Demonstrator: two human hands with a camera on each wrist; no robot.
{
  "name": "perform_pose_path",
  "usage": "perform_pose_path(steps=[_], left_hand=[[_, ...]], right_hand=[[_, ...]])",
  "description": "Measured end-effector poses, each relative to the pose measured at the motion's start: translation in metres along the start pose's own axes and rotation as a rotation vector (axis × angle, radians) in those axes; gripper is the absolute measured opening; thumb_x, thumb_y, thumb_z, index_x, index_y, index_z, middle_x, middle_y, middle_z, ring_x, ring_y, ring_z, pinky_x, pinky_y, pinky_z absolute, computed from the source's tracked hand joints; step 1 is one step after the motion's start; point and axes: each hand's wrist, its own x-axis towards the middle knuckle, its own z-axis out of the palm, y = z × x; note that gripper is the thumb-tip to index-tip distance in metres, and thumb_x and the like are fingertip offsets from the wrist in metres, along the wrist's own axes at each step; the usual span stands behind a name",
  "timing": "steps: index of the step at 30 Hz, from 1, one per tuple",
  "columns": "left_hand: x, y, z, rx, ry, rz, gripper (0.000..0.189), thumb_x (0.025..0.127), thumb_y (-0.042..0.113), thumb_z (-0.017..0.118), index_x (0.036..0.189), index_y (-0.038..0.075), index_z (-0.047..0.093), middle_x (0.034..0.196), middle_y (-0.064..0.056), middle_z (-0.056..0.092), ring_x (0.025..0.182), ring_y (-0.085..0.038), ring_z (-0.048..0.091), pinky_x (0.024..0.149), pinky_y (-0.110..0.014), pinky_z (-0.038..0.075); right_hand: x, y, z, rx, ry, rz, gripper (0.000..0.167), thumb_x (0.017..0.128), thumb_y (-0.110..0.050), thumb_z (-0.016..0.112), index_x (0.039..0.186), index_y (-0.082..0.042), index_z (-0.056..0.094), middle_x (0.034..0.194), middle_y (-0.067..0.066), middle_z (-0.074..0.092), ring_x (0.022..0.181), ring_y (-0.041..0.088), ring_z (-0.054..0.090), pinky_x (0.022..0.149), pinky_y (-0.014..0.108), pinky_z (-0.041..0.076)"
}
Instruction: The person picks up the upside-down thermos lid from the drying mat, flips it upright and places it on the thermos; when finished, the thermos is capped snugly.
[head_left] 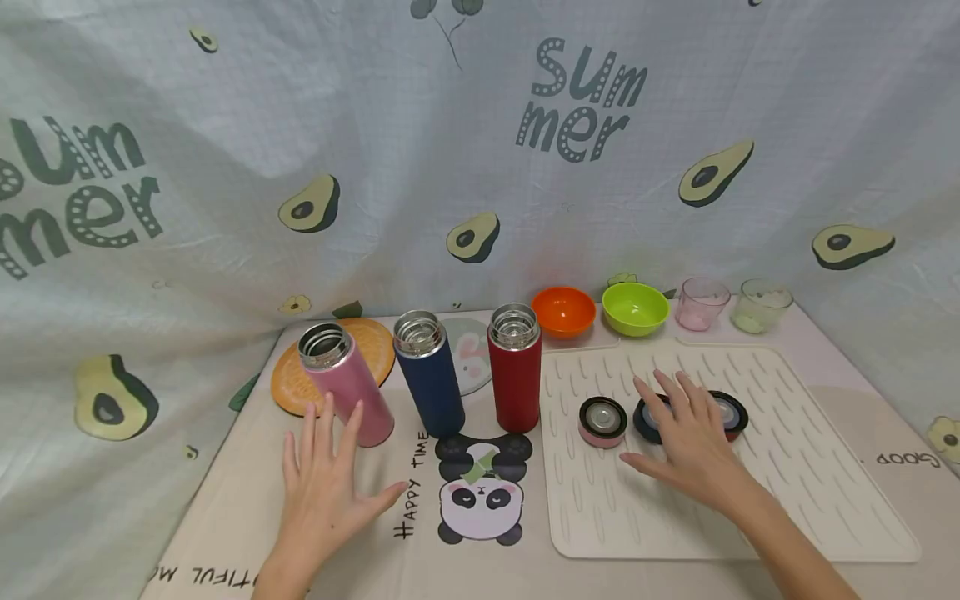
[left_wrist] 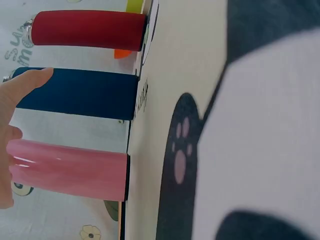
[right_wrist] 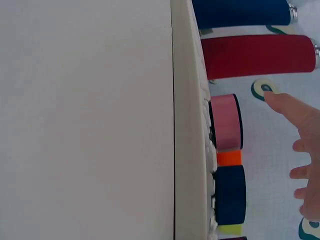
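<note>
Left hand (head_left: 326, 492) and right hand (head_left: 693, 446); all fingers spread and released.
Ribbed mat (head_left: 660, 521), its edges enclosing pink lid (head_left: 602, 421), blue lid (head_left: 645, 426) and red lid (head_left: 734, 414); right hand above the latter two; left hand before the pink bottle (head_left: 356, 379); gaps part it, the blue bottle (head_left: 435, 383) and red bottle (head_left: 515, 375); orange bowl (head_left: 564, 314) near the worktop's (head_left: 405, 567) far edge.

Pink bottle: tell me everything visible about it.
The pink bottle has a smooth, glossy cylindrical body and a silver, metal-looking neck, its mouth uncapped. It stands upright on the table, left of the blue bottle, with the orange-slice mat behind it. The left hand overlaps it in view; whether they touch is unclear.
</note>
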Motion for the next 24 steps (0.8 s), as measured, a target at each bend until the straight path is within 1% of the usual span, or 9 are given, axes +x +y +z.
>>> perform_pose_path(steps=[5, 10, 15, 18, 24], left_hand=[[0.0, 0.003, 0.001, -0.01, -0.009, 0.011, 0.108, 0.054, 0.056, 0.078, 0.14, 0.01, 0.033, 0.15, -0.018, 0.012, 0.136, -0.037, 0.003, 0.103, -0.061, -0.001], [-0.001, 0.007, 0.002, -0.019, -0.006, 0.018, 0.107, 0.054, 0.053, 0.08, 0.139, 0.009, 0.034, 0.15, -0.017, 0.012, 0.136, -0.037, 0.005, 0.103, -0.061, 0.0], [-0.001, 0.009, 0.003, -0.038, 0.011, 0.035, 0.107, 0.053, 0.052, 0.08, 0.139, 0.008, 0.035, 0.148, -0.018, 0.018, 0.135, -0.038, 0.01, 0.103, -0.06, 0.002], [-0.001, 0.01, 0.004, -0.044, 0.017, 0.039, 0.106, 0.053, 0.053, 0.08, 0.138, 0.007, 0.036, 0.146, -0.018, 0.021, 0.134, -0.037, 0.013, 0.103, -0.06, 0.003], [-0.002, 0.011, 0.005, -0.041, 0.014, 0.039, 0.104, 0.054, 0.052, 0.08, 0.136, 0.005, 0.038, 0.146, -0.018, 0.024, 0.134, -0.036, 0.014, 0.103, -0.06, 0.003]], right_hand=[[0.012, -0.001, 0.011, 0.042, -0.053, -0.03, 0.086, 0.071, -0.045, 0.074, 0.137, -0.004, 0.037, 0.133, 0.022, 0.038, 0.124, 0.044, 0.028, 0.093, 0.061, 0.024], [0.022, -0.002, 0.026, 0.052, -0.124, -0.042, 0.078, 0.073, -0.043, 0.072, 0.132, -0.001, 0.043, 0.124, 0.018, 0.049, 0.122, 0.04, 0.035, 0.095, 0.058, 0.026], [0.028, -0.001, 0.035, 0.058, -0.189, -0.031, 0.076, 0.074, -0.043, 0.072, 0.13, 0.001, 0.046, 0.119, 0.017, 0.051, 0.118, 0.038, 0.039, 0.096, 0.056, 0.027], [0.028, 0.0, 0.039, 0.059, -0.192, -0.038, 0.074, 0.075, -0.042, 0.072, 0.129, 0.002, 0.047, 0.116, 0.018, 0.053, 0.114, 0.037, 0.042, 0.095, 0.055, 0.028], [0.03, -0.001, 0.045, 0.073, -0.152, -0.049, 0.069, 0.073, -0.039, 0.074, 0.124, 0.002, 0.049, 0.111, 0.018, 0.055, 0.108, 0.036, 0.048, 0.094, 0.053, 0.034]])
